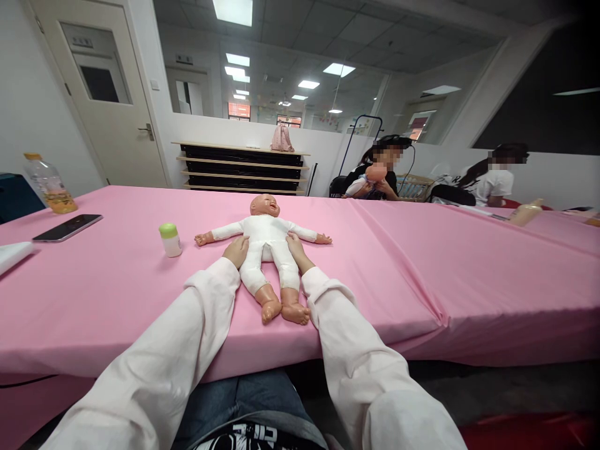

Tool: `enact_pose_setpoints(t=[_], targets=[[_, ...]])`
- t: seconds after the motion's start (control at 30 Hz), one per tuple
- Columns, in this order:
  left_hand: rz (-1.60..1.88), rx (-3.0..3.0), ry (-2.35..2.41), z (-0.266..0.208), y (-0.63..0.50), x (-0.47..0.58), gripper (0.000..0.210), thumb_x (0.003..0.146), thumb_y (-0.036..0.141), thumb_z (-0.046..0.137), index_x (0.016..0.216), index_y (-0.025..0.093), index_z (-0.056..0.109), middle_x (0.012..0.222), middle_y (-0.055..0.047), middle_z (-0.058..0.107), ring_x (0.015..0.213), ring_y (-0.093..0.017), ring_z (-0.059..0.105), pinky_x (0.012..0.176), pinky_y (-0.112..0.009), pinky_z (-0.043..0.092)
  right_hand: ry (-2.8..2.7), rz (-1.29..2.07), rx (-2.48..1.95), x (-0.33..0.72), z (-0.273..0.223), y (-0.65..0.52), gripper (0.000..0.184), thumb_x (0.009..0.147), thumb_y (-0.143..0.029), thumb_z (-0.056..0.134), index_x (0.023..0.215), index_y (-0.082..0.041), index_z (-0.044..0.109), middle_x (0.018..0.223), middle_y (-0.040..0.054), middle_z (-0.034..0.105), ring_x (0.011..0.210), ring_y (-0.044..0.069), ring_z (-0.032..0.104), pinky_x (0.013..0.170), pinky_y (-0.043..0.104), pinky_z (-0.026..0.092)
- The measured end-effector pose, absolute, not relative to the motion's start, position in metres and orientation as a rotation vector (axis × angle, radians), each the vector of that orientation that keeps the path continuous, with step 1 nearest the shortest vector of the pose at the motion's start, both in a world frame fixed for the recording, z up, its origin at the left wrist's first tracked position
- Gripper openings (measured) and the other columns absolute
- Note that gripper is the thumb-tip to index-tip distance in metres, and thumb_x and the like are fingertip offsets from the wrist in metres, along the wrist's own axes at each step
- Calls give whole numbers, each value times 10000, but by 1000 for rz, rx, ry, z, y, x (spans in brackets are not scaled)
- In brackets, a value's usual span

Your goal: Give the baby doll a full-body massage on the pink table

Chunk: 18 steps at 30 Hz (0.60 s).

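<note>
Sleeves (pixel 194 322), doll (pixel 265 231), fingers (pixel 242 244) against its sides

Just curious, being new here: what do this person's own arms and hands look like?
The left sleeve and right sleeve are long, loose and off-white, creased and bunched near the wrists, with no cables or markings visible. The left hand and right hand are bare, without gloves.

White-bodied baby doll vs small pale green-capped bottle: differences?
Pose: the white-bodied baby doll lies on its back; the pale green-capped bottle stands. Size: the doll is larger than the bottle. Contact: left hand and right hand touch the doll, not the bottle. Shared: both rest on the pink cloth.
</note>
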State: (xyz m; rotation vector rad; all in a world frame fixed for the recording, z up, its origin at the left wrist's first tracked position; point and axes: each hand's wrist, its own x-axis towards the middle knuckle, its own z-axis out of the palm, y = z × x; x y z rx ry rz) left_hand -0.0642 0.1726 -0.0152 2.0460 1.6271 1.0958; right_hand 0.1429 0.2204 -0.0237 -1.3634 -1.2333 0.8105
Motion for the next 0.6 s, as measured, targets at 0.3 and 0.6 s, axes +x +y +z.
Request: enact_pose_setpoints(t=[0.3,0.6], targets=[[1088,2018,1640,-14,170,-63,371,876,247,309,1135,135,551,1242,-108,544,1180,-203,470,1017,-341,335,-1236,827,-1354,143,-22,218,358,741,-182,449,1084,-153,546,1280,77,520,1220,187,431,1039,312,294],[1083,1997,1631,-9,167,-62,375,870,237,312,1137,125,549,1239,-111,545,1181,-203,468,1027,-336,324,-1261,819,-1306,143,-27,223,383,733,-175,436,1099,-100,519,1165,125,587,1098,235,527,965,357,385]])
